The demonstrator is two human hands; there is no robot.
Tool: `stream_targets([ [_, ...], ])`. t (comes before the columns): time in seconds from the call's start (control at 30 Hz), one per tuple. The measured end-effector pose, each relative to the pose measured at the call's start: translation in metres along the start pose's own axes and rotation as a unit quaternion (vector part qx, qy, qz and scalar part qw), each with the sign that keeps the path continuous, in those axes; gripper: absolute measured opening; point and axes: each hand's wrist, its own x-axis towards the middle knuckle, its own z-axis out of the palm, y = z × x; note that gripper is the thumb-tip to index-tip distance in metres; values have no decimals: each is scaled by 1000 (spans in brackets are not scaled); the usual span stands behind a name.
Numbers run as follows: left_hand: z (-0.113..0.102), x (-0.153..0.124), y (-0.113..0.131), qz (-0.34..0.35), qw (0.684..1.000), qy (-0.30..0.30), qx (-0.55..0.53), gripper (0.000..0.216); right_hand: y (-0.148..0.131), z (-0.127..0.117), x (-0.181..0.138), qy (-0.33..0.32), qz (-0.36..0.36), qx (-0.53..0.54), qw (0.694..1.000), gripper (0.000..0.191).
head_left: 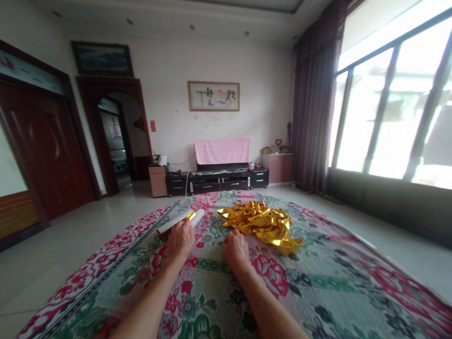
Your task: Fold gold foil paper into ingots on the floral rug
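My left hand (181, 241) is closed over white-backed gold foil paper (181, 221), which lies partly curled into rolls on the flowered cloth. A strip of shiny gold shows just past its fingertips. My right hand (236, 249) rests with curled fingers near the cloth, a little to the right of the left one. Its fingertips are mostly hidden, and I cannot see what they hold, if anything. Just beyond it lies a heap of folded gold foil pieces (261, 221), crumpled and pointed, overlapping one another.
The flowered cloth (208, 301) covers the wide surface under both arms. Past its far edge stands a low black TV cabinet (221, 182) with a pink cloth (222, 150) above it. A large window (388, 117) and a purple curtain (310, 103) are at the right.
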Motion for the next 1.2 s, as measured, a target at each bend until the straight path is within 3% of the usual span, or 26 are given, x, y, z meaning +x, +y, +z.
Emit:
stream_targets([
  [0.17, -1, 1, 1, -27, 999, -42, 18, 32, 0, 4, -4, 13, -4, 8, 1000, 26],
  [0.37, 9, 1, -4, -14, 1000, -8, 4, 33, 2, 5, -7, 19, -24, 17, 999, 27],
  [0.57, 13, 2, -6, -5, 1000, 9, -24, 32, -12, 10, -12, 32, -108, 107, 988, 38],
  [0.77, 7, 6, -4, -31, 996, 17, -81, 35, -25, 14, -17, -2, -192, 159, 969, 40],
  [0.9, 10, 6, -6, -64, 994, 22, -86, 38, -24, 16, -18, -13, -187, 169, 968, 38],
  [1.1, 12, 6, -13, -85, 990, -22, -114, 29, -22, 22, -13, 19, -171, 188, 967, 37],
  [1.2, 7, 5, -10, -97, 988, 4, -121, 28, -22, 22, -10, 37, -143, 224, 963, 35],
])
